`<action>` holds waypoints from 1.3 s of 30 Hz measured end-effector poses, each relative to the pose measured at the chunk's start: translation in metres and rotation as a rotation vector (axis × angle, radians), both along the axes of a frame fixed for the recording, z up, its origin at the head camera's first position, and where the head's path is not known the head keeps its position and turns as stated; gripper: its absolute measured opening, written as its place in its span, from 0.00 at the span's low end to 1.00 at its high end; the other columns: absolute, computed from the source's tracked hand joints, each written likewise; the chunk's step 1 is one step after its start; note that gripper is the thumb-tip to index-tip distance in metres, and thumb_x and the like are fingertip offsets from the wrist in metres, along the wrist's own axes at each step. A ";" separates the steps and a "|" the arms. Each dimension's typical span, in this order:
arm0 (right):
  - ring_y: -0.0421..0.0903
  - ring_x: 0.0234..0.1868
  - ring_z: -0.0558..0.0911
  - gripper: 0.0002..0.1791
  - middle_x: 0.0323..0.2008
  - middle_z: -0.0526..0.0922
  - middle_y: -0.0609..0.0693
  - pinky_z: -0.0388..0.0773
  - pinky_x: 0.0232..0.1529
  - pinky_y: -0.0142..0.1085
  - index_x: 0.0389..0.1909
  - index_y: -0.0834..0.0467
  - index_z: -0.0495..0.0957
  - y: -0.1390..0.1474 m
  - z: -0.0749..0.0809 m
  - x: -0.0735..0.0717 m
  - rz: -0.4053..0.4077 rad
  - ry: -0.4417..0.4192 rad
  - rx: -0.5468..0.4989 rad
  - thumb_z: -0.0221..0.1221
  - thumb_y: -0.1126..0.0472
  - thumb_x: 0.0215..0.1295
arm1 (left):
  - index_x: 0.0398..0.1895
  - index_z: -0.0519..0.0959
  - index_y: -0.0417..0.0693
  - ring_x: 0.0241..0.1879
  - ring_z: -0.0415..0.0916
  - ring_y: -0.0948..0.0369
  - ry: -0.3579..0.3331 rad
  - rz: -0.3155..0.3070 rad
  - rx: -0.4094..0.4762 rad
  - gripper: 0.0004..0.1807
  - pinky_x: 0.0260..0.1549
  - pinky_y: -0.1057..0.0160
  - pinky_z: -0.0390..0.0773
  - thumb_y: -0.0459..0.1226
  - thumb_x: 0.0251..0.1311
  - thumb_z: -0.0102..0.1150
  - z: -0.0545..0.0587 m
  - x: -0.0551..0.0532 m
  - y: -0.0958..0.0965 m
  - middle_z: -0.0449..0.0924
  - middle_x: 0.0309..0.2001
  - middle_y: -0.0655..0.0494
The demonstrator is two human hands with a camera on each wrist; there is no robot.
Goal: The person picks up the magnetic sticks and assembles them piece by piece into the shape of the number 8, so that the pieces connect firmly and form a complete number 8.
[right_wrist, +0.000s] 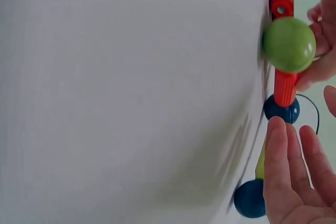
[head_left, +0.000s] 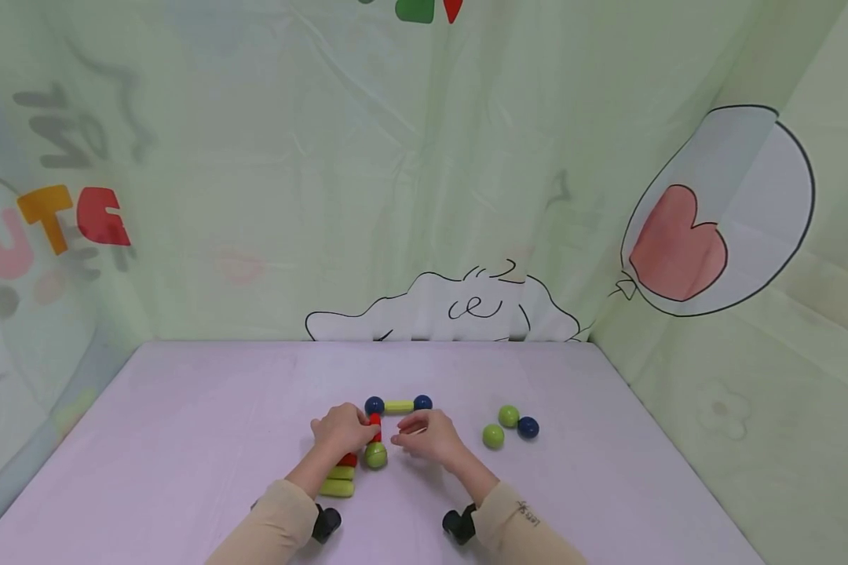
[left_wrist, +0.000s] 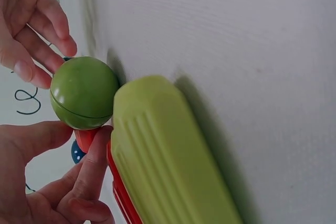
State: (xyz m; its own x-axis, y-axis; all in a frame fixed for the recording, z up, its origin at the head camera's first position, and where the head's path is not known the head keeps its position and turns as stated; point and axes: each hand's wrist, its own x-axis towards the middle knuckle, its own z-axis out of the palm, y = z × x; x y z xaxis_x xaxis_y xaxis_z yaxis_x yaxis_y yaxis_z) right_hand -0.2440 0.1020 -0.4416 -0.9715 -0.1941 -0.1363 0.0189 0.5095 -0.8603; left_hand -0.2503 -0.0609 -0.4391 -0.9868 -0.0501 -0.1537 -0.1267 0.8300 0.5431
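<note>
A joined piece lies on the table: a green ball (head_left: pixel 376 455) at the near end of a red rod (right_wrist: pixel 285 88), a dark blue ball (head_left: pixel 374 406) at its far end. From there a yellow-green rod (head_left: pixel 399 406) runs right to a second dark blue ball (head_left: pixel 422 402). My left hand (head_left: pixel 342 428) pinches the red rod between thumb and fingers, just beyond the green ball. On the right of the red rod, my right hand (head_left: pixel 431 435) is held with fingers extended and apart, nothing in them.
Beside my left forearm lie yellow-green rods (head_left: pixel 337 488) and a spare red rod (head_left: pixel 349 461), partly hidden by the arm. To the right sit two loose green balls (head_left: pixel 493 436) and a dark blue ball (head_left: pixel 528 428). A printed curtain (head_left: pixel 254 196) hangs behind the table.
</note>
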 end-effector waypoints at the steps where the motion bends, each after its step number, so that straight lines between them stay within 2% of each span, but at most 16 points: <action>1: 0.44 0.29 0.79 0.15 0.30 0.79 0.50 0.78 0.32 0.35 0.40 0.64 0.78 0.002 0.001 -0.001 -0.010 0.006 0.007 0.65 0.61 0.52 | 0.31 0.79 0.44 0.27 0.69 0.57 -0.003 0.001 0.001 0.14 0.42 0.47 0.62 0.46 0.52 0.63 0.000 0.000 0.000 0.72 0.20 0.56; 7: 0.44 0.32 0.78 0.16 0.31 0.81 0.50 0.77 0.32 0.34 0.40 0.64 0.79 0.014 0.003 -0.011 -0.082 0.075 0.039 0.66 0.60 0.51 | 0.32 0.79 0.44 0.27 0.69 0.57 -0.011 -0.001 0.000 0.14 0.41 0.48 0.62 0.46 0.52 0.63 0.002 0.001 0.000 0.73 0.21 0.56; 10: 0.44 0.33 0.79 0.15 0.31 0.82 0.51 0.77 0.32 0.34 0.38 0.64 0.79 0.019 0.001 -0.019 -0.107 0.127 0.038 0.66 0.61 0.51 | 0.32 0.79 0.44 0.28 0.69 0.57 -0.006 -0.005 -0.004 0.14 0.41 0.48 0.62 0.46 0.52 0.62 0.003 0.001 0.000 0.73 0.21 0.56; 18: 0.44 0.32 0.79 0.13 0.32 0.82 0.52 0.77 0.30 0.33 0.37 0.63 0.80 0.031 -0.007 -0.035 -0.203 0.192 0.063 0.66 0.63 0.50 | 0.32 0.79 0.44 0.27 0.69 0.58 0.004 -0.016 0.001 0.14 0.41 0.47 0.62 0.46 0.52 0.62 0.004 0.002 -0.001 0.73 0.20 0.57; 24: 0.47 0.35 0.79 0.16 0.35 0.81 0.54 0.77 0.35 0.36 0.40 0.63 0.79 0.036 -0.012 -0.044 -0.217 0.243 0.089 0.66 0.62 0.51 | 0.32 0.79 0.44 0.26 0.69 0.58 0.001 -0.017 0.000 0.14 0.40 0.48 0.62 0.46 0.53 0.62 0.004 0.002 -0.001 0.73 0.20 0.57; 31: 0.49 0.40 0.80 0.19 0.41 0.81 0.55 0.77 0.37 0.37 0.46 0.61 0.79 0.038 -0.015 -0.055 -0.173 0.206 0.094 0.66 0.61 0.52 | 0.33 0.79 0.44 0.27 0.69 0.58 -0.001 -0.024 -0.002 0.14 0.41 0.48 0.62 0.46 0.53 0.61 0.005 0.002 -0.002 0.73 0.20 0.57; 39: 0.47 0.36 0.80 0.15 0.38 0.82 0.56 0.77 0.33 0.35 0.42 0.64 0.80 0.035 -0.013 -0.061 -0.122 0.128 0.081 0.64 0.63 0.54 | 0.33 0.79 0.44 0.27 0.69 0.57 -0.005 -0.015 0.000 0.14 0.40 0.48 0.62 0.46 0.52 0.62 0.004 0.002 -0.001 0.73 0.21 0.57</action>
State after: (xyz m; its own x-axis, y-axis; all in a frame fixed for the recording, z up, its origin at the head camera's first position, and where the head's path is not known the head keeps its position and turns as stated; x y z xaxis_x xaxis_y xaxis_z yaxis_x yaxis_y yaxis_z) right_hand -0.3046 0.1374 -0.4549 -0.9975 -0.0676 -0.0206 -0.0223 0.5775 -0.8161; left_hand -0.2488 -0.0621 -0.4350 -0.9866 -0.0349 -0.1591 -0.1169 0.8317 0.5428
